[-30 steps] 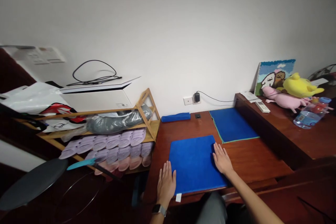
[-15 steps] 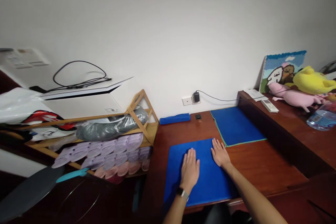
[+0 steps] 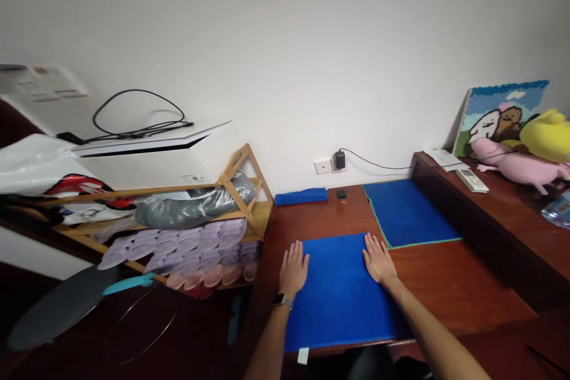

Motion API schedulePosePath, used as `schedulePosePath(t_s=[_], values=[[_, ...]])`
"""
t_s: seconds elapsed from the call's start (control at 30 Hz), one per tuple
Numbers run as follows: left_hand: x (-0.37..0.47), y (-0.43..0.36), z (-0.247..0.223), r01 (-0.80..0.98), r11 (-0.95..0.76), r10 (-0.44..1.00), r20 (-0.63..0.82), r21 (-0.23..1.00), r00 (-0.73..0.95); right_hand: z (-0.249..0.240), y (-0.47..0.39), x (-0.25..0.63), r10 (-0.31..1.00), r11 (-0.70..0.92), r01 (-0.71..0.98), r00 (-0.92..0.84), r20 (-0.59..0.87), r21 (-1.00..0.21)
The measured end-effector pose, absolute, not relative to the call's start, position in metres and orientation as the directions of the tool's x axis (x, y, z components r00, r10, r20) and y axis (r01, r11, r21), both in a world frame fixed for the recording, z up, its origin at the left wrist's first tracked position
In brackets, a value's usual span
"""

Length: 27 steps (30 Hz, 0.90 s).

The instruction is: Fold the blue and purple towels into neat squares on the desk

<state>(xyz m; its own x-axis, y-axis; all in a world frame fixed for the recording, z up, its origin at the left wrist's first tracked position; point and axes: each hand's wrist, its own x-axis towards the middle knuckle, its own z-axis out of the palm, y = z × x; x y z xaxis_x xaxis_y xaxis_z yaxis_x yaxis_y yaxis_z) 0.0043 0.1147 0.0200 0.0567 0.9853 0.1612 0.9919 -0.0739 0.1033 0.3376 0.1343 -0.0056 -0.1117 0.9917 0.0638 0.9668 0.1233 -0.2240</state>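
A blue cloth [image 3: 336,291] lies spread flat on the reddish-brown desk [image 3: 449,282], with a small white tag [image 3: 303,355] hanging at its front left edge. My left hand [image 3: 294,268], a watch on its wrist, rests flat over the cloth's left edge, fingers stretched out. On the cloth's far right corner lies my right hand [image 3: 378,258], palm down, fingers extended. Neither hand grips anything. Just beyond the right hand is a second blue cloth [image 3: 407,211] with a green border, also flat. A folded blue cloth [image 3: 301,196] sits by the wall.
Left of the desk stands a wooden rack [image 3: 262,217] holding purple slippers [image 3: 209,236] and a white box [image 3: 146,167]. A plugged-in black adapter [image 3: 339,159] trails a cord along the wall. The raised right shelf carries a remote control [image 3: 472,180] and a pink plush toy [image 3: 516,166].
My left hand has slid left from the cloth's middle to its left edge. My right hand stays near the far right corner. The white tag now shows, and the view has shifted slightly.
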Motion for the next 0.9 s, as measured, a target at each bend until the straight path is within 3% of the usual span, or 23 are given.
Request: schedulePosePath(t_s=[0.13, 0.3, 0.43, 0.53, 0.73, 0.9], values=[[-0.039, 0.109, 0.017, 0.994, -0.053, 0.978, 0.208, 0.096, 0.032, -0.001, 0.135, 0.337, 0.994, 0.112, 0.97, -0.105, 0.042, -0.214], [-0.024, 0.094, 0.036, 0.988, -0.088, 0.942, 0.333, 0.125, 0.041, 0.021, 0.132, 0.333, 0.995, 0.087, 0.97, -0.097, -0.033, -0.225], [0.002, 0.052, 0.048, 0.97, -0.156, 0.909, 0.411, 0.187, 0.067, 0.025, 0.088, 0.335, 0.988, 0.138, 0.957, -0.114, 0.107, -0.256], [0.047, 0.011, 0.05, 0.942, -0.25, 0.916, 0.37, 0.223, 0.156, 0.008, 0.035, 0.341, 0.971, 0.173, 0.949, -0.118, 0.21, -0.264], [0.173, -0.018, 0.057, 0.805, -0.502, 0.861, 0.276, 0.316, 0.428, -0.02, -0.015, 0.351, 0.986, 0.137, 0.958, -0.108, 0.126, -0.25], [0.158, -0.006, 0.041, 0.874, -0.389, 0.918, 0.199, 0.293, 0.342, -0.017, -0.011, 0.349, 0.983, 0.145, 0.955, -0.11, 0.144, -0.258]])
